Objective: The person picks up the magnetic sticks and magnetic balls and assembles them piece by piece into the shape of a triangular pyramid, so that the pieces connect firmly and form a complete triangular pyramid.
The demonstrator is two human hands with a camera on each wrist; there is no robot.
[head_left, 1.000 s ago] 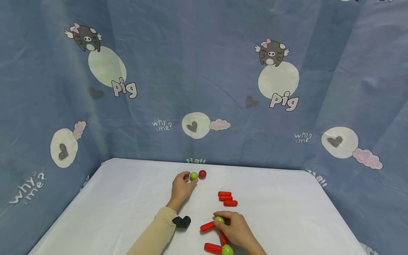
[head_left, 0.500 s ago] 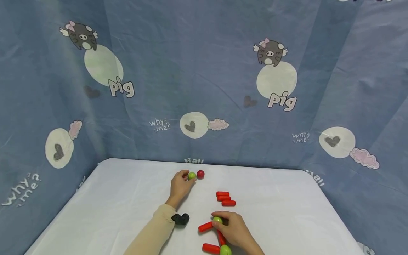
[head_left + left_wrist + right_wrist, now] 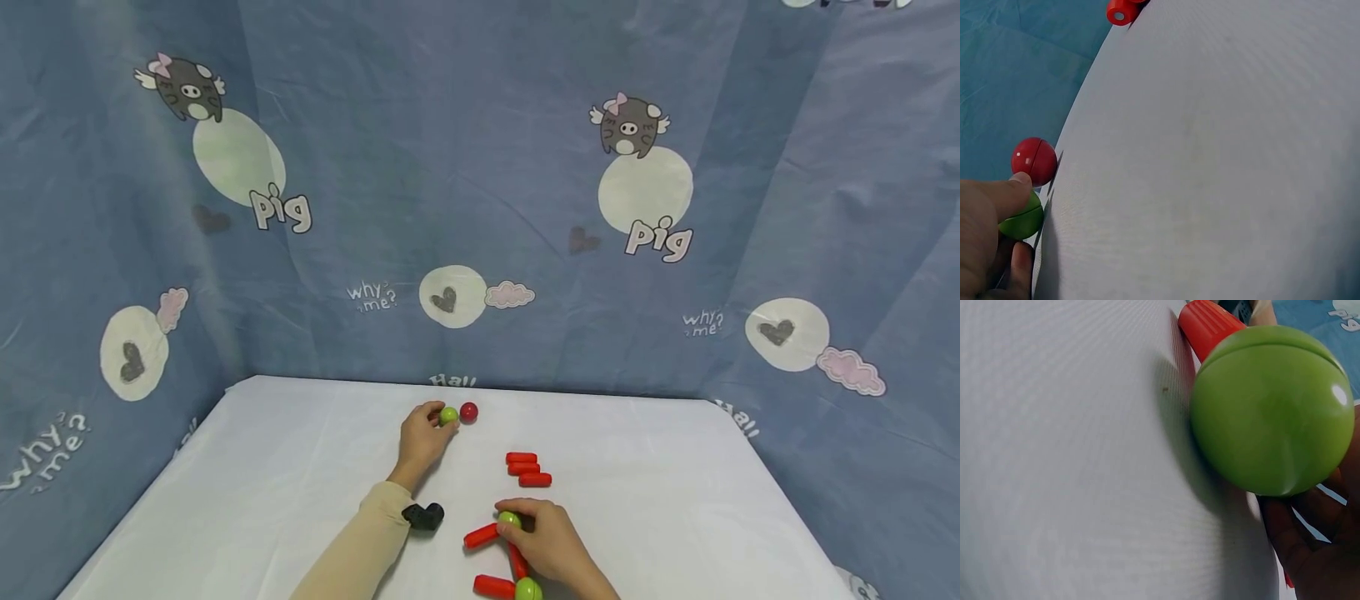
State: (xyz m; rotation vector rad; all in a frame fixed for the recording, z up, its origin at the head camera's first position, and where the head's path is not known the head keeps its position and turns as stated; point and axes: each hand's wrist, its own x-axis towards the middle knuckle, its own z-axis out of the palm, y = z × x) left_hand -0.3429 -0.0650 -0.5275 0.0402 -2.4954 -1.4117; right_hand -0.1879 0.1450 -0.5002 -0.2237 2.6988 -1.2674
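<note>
At the far side of the table, my left hand (image 3: 423, 437) has thumb and fingers around a small green ball (image 3: 448, 416). A red ball (image 3: 468, 412) sits right beside it; the left wrist view shows the thumb tip between the red ball (image 3: 1035, 161) and the green one (image 3: 1024, 220). Nearer the front, my right hand (image 3: 553, 542) pinches another green ball (image 3: 509, 520). Two red sticks, one to the left (image 3: 481, 536) and one toward the front (image 3: 517, 562), meet that ball. A front green ball (image 3: 528, 589) adjoins the second stick and another red stick (image 3: 494, 586).
Three loose red sticks (image 3: 523, 469) lie close together between my hands, right of centre. A black device (image 3: 423, 517) is strapped to my left wrist. The white-covered table (image 3: 675, 500) ends at a blue printed curtain (image 3: 525, 350) behind and at the sides.
The head view has shifted slightly, so everything sits a little further left in it. Both hands keep their places on the green balls.
</note>
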